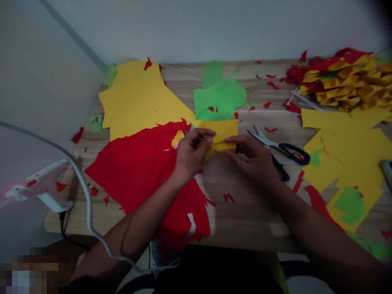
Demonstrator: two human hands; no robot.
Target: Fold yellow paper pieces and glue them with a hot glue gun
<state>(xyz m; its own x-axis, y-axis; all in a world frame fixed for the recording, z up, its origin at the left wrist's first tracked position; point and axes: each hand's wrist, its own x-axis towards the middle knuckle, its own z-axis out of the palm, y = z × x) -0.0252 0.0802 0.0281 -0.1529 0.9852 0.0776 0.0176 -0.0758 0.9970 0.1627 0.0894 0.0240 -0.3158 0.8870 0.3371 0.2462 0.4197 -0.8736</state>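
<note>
A small folded piece of yellow paper is held up between both hands over the middle of the table. My left hand pinches its left side between thumb and fingers. At its right edge, my right hand grips it with thumb below and fingertips on the front. Scissors with dark handles lie partly spread just behind my right hand. Under my left forearm is a large sheet of red paper with ragged cut edges. Green paper lies beyond the yellow piece.
Large yellow sheets lie at the back left, and cut yellow paper at the right. A heap of yellow and red paper pieces fills the back right. A white glue gun stands at the left edge, near a looping white cable. Small scraps are scattered about.
</note>
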